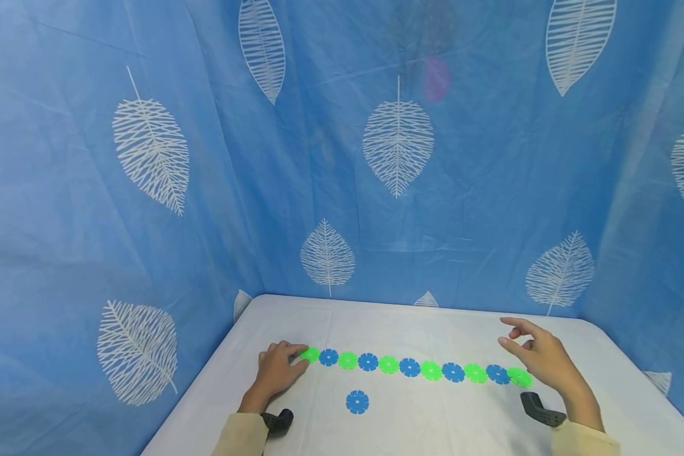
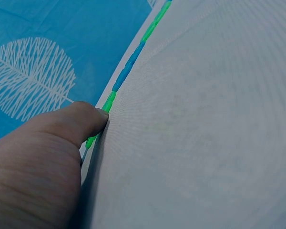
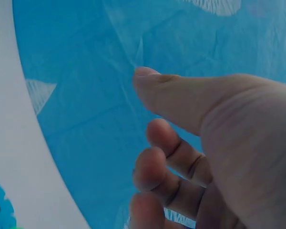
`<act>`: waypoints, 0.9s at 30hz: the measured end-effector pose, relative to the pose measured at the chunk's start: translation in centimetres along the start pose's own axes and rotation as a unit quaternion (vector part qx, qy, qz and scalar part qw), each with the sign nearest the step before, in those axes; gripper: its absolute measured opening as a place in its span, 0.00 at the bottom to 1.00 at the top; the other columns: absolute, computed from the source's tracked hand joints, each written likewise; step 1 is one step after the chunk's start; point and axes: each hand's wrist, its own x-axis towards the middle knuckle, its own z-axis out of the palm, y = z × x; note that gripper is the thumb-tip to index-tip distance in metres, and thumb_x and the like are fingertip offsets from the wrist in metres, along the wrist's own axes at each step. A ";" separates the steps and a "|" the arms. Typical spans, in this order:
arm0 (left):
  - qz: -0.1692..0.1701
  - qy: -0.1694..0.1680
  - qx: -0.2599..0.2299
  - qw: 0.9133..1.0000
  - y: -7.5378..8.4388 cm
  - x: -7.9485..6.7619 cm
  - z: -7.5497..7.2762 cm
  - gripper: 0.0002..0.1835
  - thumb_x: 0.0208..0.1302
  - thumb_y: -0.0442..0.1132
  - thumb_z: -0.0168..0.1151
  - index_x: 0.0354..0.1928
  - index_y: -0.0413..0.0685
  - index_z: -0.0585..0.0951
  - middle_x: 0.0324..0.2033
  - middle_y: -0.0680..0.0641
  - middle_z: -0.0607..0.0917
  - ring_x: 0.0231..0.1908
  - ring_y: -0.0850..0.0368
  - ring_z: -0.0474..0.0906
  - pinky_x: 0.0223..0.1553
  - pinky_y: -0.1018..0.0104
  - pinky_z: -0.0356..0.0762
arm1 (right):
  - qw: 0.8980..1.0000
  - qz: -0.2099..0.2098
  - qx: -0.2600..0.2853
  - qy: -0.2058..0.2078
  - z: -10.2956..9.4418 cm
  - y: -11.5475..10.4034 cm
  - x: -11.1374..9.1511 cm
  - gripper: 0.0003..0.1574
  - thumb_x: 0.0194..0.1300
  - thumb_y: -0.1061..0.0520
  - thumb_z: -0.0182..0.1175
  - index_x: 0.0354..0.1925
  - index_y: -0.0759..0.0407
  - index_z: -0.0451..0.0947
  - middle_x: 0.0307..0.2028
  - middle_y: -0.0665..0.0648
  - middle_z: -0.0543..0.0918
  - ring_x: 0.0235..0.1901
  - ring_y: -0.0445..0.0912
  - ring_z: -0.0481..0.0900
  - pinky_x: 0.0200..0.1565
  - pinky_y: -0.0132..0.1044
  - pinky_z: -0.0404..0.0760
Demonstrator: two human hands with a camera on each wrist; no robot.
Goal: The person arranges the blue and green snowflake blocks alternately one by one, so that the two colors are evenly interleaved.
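A row of notched plastic interlocking discs, alternating green and blue, runs across the table in the head view. My left hand (image 1: 277, 367) holds the green disc (image 1: 311, 354) at the row's left end between thumb and index finger. In the left wrist view the thumb (image 2: 88, 121) presses on that disc's edge, and the other fingers are hidden. My right hand (image 1: 541, 354) is raised over the right end, near the last green disc (image 1: 520, 377). Its thumb and index finger stand apart with nothing between them; the other fingers (image 3: 150, 169) curl loosely.
A single blue disc (image 1: 357, 402) lies in front of the row, left of the middle. The white table (image 1: 433, 421) has rounded far corners. Behind and at both sides hangs a blue curtain (image 1: 462, 190) with white leaf prints. Each wrist wears a dark camera mount (image 1: 541, 411).
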 end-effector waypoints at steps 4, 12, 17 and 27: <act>-0.002 -0.001 -0.001 1.000 -0.1 0.1 0.1 0.18 0.59 0.52 0.70 0.52 0.64 0.86 0.40 0.56 0.84 0.42 0.59 0.72 0.44 0.55 0.59 | 0.999 -0.022 0.026 0.026 0.1 -1.8 0.3 0.36 0.71 0.43 0.61 0.70 0.57 0.68 0.49 0.61 0.75 0.21 0.42 0.71 0.22 0.36 0.73; -0.003 -0.001 -0.001 1.000 0.1 0.0 0.0 0.18 0.59 0.52 0.70 0.52 0.64 0.86 0.39 0.55 0.84 0.43 0.58 0.73 0.45 0.54 0.60 | 0.991 -0.057 0.109 0.048 2.1 -4.4 0.8 0.33 0.71 0.44 0.61 0.68 0.54 0.70 0.51 0.59 0.74 0.23 0.44 0.74 0.22 0.37 0.75; 0.001 0.001 -0.002 1.000 0.1 0.1 0.1 0.18 0.59 0.52 0.70 0.52 0.64 0.86 0.39 0.56 0.84 0.42 0.58 0.72 0.45 0.55 0.59 | 0.988 -0.067 0.136 0.037 4.0 -6.2 1.2 0.31 0.69 0.45 0.64 0.66 0.52 0.72 0.51 0.60 0.74 0.22 0.44 0.73 0.21 0.37 0.73; -0.001 0.001 0.000 1.000 0.0 0.2 0.2 0.18 0.59 0.53 0.70 0.52 0.64 0.86 0.40 0.55 0.85 0.43 0.58 0.73 0.44 0.56 0.59 | 0.986 -0.080 0.145 -0.008 8.9 -9.0 1.4 0.27 0.63 0.48 0.70 0.59 0.48 0.78 0.45 0.55 0.77 0.24 0.41 0.75 0.25 0.34 0.74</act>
